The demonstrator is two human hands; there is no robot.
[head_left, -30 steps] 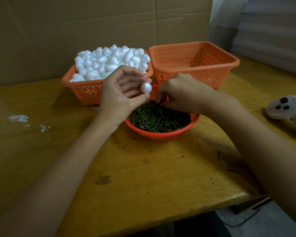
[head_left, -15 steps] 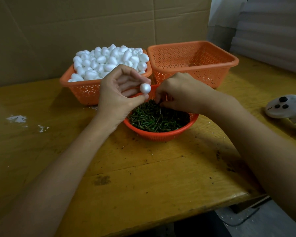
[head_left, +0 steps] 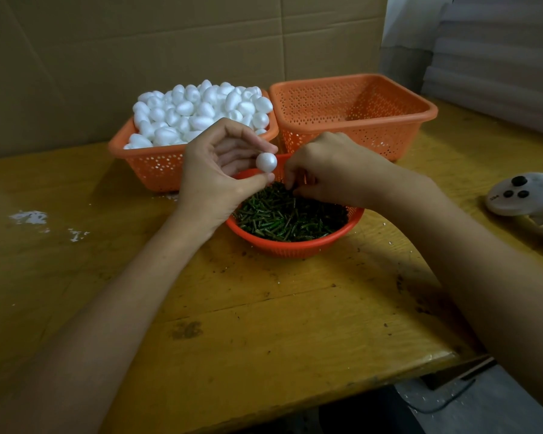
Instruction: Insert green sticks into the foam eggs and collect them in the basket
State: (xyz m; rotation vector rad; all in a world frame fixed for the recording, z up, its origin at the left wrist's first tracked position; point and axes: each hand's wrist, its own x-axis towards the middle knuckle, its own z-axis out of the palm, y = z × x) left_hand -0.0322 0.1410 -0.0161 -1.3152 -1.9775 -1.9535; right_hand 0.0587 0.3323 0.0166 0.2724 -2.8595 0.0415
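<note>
My left hand (head_left: 213, 177) pinches a white foam egg (head_left: 266, 161) between thumb and fingertips, above the left rim of a round orange bowl (head_left: 295, 245). The bowl is full of short green sticks (head_left: 289, 217). My right hand (head_left: 329, 164) hovers over the bowl's far side, a little right of the egg. Its fingers are curled and its fingertips pinch a stick at the top of the pile; the stick is mostly hidden. Behind stand an orange basket (head_left: 145, 158) heaped with foam eggs (head_left: 201, 111) and an empty orange basket (head_left: 420, 115).
All three containers sit on a worn wooden table (head_left: 264, 324), whose front edge runs close to me. A white controller (head_left: 524, 192) lies at the right. White crumbs (head_left: 29, 217) dot the left side. A cardboard wall (head_left: 138, 42) closes off the back.
</note>
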